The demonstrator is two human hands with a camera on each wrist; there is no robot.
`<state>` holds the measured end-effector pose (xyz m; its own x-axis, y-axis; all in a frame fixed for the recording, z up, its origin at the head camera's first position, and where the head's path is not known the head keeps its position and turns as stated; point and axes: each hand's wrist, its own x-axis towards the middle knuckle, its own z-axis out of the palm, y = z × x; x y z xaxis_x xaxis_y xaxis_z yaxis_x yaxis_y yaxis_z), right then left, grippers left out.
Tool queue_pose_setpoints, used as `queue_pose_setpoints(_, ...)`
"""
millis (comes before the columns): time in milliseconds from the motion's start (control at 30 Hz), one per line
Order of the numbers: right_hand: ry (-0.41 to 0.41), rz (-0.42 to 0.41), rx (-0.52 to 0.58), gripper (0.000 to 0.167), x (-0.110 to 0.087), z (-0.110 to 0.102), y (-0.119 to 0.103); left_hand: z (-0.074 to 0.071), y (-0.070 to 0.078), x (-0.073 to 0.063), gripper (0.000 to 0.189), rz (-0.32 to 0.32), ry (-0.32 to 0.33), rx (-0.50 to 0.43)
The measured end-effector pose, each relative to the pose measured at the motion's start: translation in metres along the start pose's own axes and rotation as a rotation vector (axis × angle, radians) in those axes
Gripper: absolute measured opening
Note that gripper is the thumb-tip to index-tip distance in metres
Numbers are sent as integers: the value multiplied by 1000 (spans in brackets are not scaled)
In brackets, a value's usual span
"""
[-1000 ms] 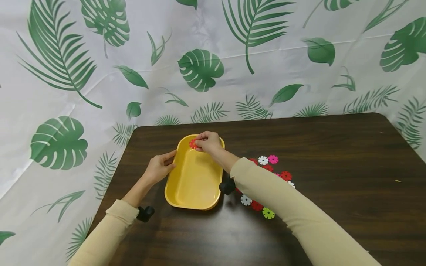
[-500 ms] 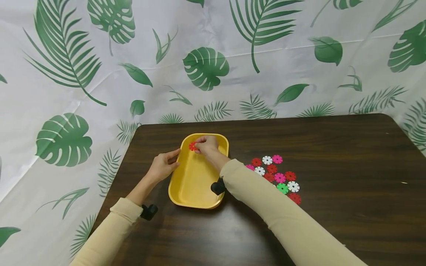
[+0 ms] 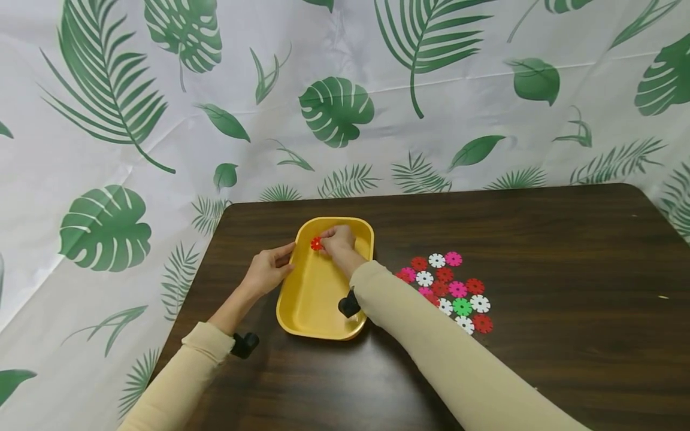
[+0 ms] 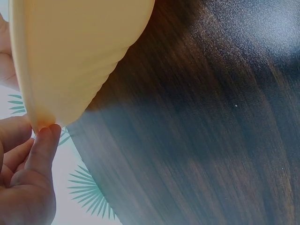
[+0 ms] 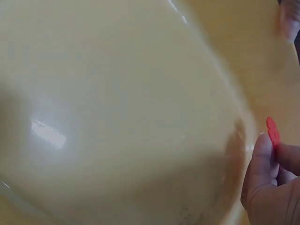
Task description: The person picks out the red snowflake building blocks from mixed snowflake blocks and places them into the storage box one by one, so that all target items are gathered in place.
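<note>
My right hand [image 3: 338, 242] is inside the far end of a yellow plastic tray [image 3: 318, 299]. Between its thumb and fingers it pinches a red notched disc [image 3: 316, 243], which appears edge-on as a thin red piece [image 5: 273, 132] in the right wrist view, near the tray's inner wall. My left hand [image 3: 266, 270] grips the tray's left rim. The left wrist view shows that hand's thumb and fingers [image 4: 43, 150] pinching the tray wall [image 4: 70, 56]. Apart from the pinched disc, the visible tray floor is bare.
Several notched discs in red, pink, white and green [image 3: 458, 289] lie spread on the dark wooden table [image 3: 566, 251] right of the tray. The right sleeve [image 3: 420, 329] covers part of that group. A leaf-print cloth [image 3: 242, 137] hangs behind the table.
My right hand has gone lower into the tray with the red disc, and its forearm has shifted left, uncovering more discs. The left hand keeps its grip on the rim.
</note>
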<state>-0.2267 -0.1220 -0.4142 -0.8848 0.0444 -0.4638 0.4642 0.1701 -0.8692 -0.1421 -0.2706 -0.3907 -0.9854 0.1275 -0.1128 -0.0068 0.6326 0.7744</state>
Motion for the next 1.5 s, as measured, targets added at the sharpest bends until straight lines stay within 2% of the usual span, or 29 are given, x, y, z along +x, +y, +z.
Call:
queue_pose_setpoints(100, 13, 3, -6, 5, 1, -1, 3, 1, -1, 1, 51, -19, -10, -2)
queue_pose_setpoints(300, 38, 20, -22, 5, 1, -4, 9, 3, 0, 1, 52, -34, -8, 56)
queue_pose_setpoints(633, 80, -49, -192, 7, -1, -4, 14, 4, 0, -1, 53, -41, 0, 52)
queue_pose_setpoints(800, 84, -59, -233, 8, -2, -3, 14, 4, 0, -2, 53, -51, 3, 51)
queue_pose_setpoints(1000, 80, -71, -225, 9, -1, -3, 14, 4, 1, -1, 53, -44, 9, 54)
queue_pose_setpoints(1233, 53, -48, -144, 12, 0, -4, 12, 4, 1, 0, 52, -30, 13, 56)
queue_pose_setpoints(1500, 36, -45, -145, 17, -3, -8, 4, 4, 2, -1, 53, -44, 18, 71)
